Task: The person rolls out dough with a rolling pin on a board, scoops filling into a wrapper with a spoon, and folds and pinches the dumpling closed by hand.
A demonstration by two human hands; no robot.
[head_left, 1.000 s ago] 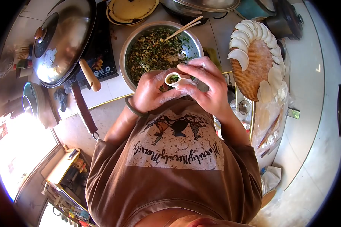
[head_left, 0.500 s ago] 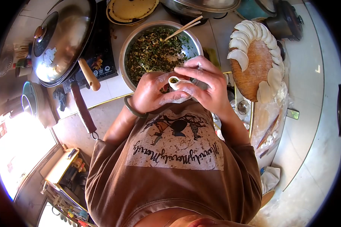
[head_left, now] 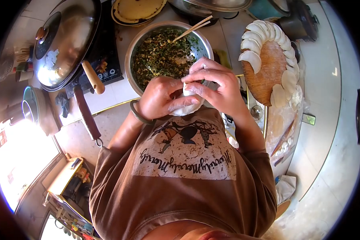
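My left hand (head_left: 158, 96), with a dark bangle on its wrist, is wrapped around a white dough dumpling (head_left: 183, 109). My right hand (head_left: 216, 82) pinches the dumpling's upper edge between thumb and fingers, and flour coats the fingertips. Both hands meet over the near rim of a steel bowl (head_left: 129, 60). Chopped green and brown filling (head_left: 160, 54) lies in that bowl, and a pair of chopsticks (head_left: 194, 28) leans on its far right side. The filling inside the dumpling is hidden by my fingers.
On the right, a round woven board (head_left: 264, 76) carries a curved row of folded dumplings (head_left: 252, 46) and several flat wrappers (head_left: 289, 81). A rolling pin (head_left: 284, 138) lies on the floured surface nearby. At left stands a lidded pan (head_left: 68, 44) on a black cooktop (head_left: 108, 60).
The dumpling's open end, where green filling showed, is now covered by my pinching fingers. My right thumb and fingers have closed in on its upper edge. The dough hangs lower below my left thumb.
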